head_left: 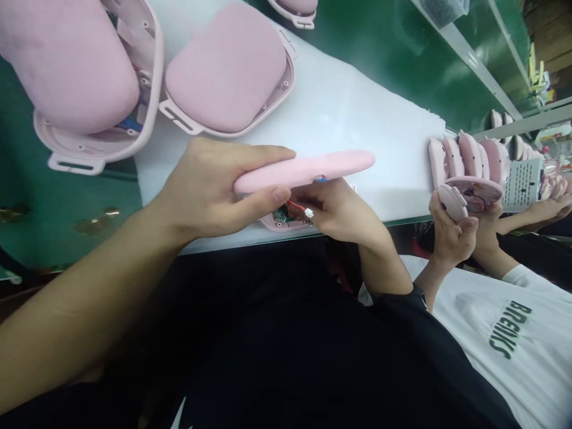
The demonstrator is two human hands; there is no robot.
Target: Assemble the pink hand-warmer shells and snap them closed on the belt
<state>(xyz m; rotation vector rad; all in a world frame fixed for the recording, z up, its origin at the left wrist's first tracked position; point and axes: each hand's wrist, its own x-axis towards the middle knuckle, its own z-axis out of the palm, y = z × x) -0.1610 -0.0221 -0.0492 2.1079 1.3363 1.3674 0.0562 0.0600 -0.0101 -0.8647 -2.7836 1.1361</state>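
Observation:
My left hand [210, 185] grips a pink plastic shell cover [308, 170] at its left end, thumb below and fingers above. The cover is seen edge-on, tilted up over the bench. My right hand [337, 208] is behind and under it; the fingers are hidden by the cover, so what they hold does not show. A red wire with a white connector [308, 212] hangs below the cover, beside the right hand. Under both hands lies a pink shell half [286, 226] with a green circuit board [280, 215] partly showing.
Pink padded covers rest on open shells at the upper left [227, 65] and far left [84, 71]. White sheeting [357, 113] covers the green bench. To the right, a co-worker's hands [451, 238] hold pink parts near a row of standing shells [469, 155].

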